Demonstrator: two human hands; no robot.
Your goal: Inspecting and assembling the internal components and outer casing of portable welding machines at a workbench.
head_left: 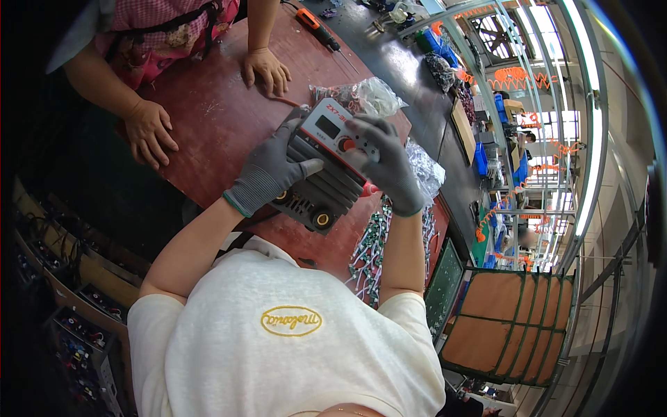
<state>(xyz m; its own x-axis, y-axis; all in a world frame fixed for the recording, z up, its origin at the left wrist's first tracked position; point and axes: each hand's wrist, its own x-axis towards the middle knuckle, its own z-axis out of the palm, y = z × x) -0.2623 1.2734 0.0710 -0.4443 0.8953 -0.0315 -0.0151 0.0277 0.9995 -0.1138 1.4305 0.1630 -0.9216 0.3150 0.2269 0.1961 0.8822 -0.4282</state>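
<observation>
In the head view, a boxy dark-grey finned machine with a white control panel (316, 189) sits at the centre, over a worn red-brown tabletop (201, 132). At its nine o'clock, the grey-gloved left hand (273, 169) grips the casing, thumb across the top. At two o'clock, the grey-gloved right hand (391, 165) curls beside the panel's red round knob (346, 144); whether it grips, I cannot tell. White wires with green ends (368, 254) lie at five o'clock, a black-and-orange screwdriver (317, 29) at twelve.
</observation>
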